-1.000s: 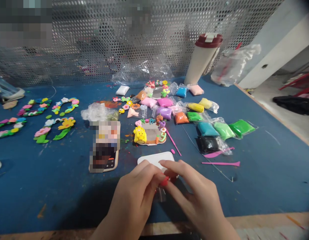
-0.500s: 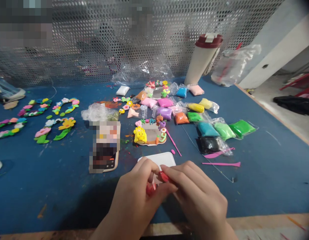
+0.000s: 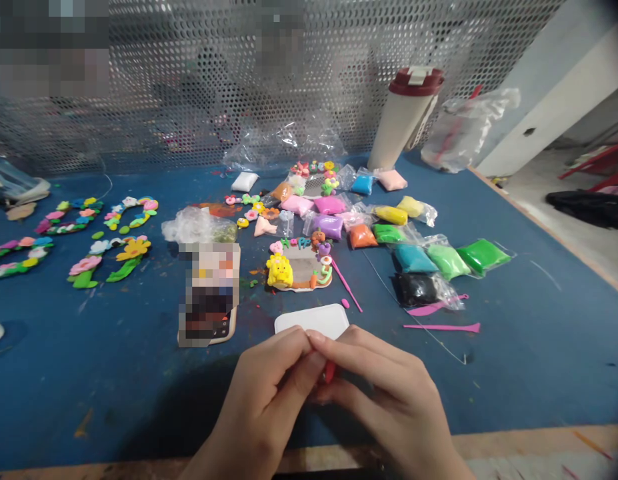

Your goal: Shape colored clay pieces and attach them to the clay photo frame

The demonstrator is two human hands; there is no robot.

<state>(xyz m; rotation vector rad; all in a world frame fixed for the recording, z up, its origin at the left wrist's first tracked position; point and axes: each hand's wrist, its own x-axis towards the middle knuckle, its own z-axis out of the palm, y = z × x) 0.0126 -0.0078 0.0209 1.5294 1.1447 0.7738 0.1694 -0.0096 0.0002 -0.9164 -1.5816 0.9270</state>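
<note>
My left hand and my right hand meet low in the middle of the view, fingers closed and fingertips touching. Between them shows a bit of red clay; most of it is hidden behind my fingers. Just beyond the fingertips lies a white rectangular lid or tray, partly covered by my hands. Farther back is a small frame decorated with clay figures, with a yellow animal at its left. A pink stick tool and a small pink clay piece lie beside it.
A phone lies left of my hands. Bags of coloured clay spread behind and to the right, near another pink tool. Decorated clay rings lie at left. A tumbler stands by the perforated metal screen.
My fingertips have drawn together and closed over the red clay, so less of it shows. The clear plastic seen around it before is now hidden. Things on the table stay put.
</note>
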